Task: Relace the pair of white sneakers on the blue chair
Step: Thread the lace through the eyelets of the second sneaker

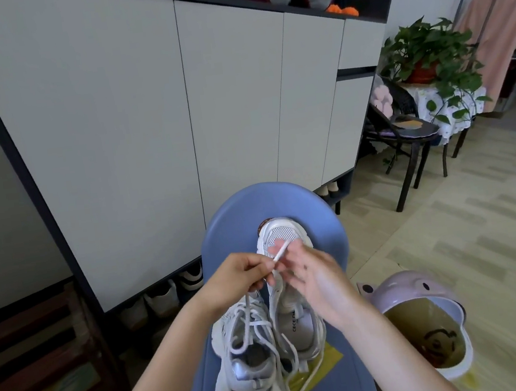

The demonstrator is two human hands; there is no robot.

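Sneakers [268, 340] white, side by side, laces [250, 326] loose

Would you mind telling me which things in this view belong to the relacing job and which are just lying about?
In the job: left sneaker, right sneaker, white lace pinched by the left hand, right hand beside it, blue chair.

Lying about: lilac bin, potted plant, black chair, clothes rack, cabinet.
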